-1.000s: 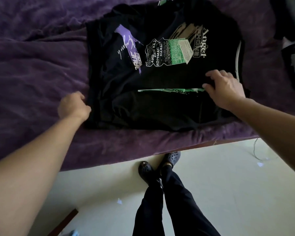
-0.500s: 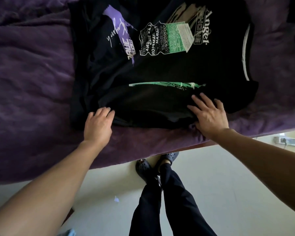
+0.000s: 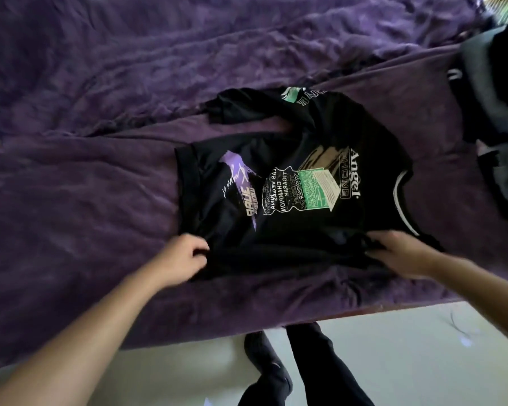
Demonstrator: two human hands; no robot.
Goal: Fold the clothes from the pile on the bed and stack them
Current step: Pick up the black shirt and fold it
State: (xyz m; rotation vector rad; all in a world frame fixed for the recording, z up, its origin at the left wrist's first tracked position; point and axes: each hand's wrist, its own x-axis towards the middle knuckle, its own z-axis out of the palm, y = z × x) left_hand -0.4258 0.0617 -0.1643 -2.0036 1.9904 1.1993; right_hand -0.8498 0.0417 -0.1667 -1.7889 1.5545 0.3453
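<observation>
A black T-shirt (image 3: 291, 183) with purple, green and white prints lies on the purple bedspread (image 3: 85, 186), collar to the right and one sleeve spread at the far side. Its near edge is folded over the body. My left hand (image 3: 182, 259) grips that near fold at its left end, fingers curled into the cloth. My right hand (image 3: 399, 253) holds the same fold at its right end, just below the white-trimmed collar. The picture is blurred around both hands.
A pile of dark clothes (image 3: 493, 112) lies at the right edge of the bed. The bed's near edge runs across the lower part of the view, with pale floor (image 3: 408, 361) and my legs and dark shoes (image 3: 270, 370) below it.
The view has pulled back from the bed. Both hands went from lying flat on the near edge to gripping it, and the green-printed strip seen earlier is no longer visible.
</observation>
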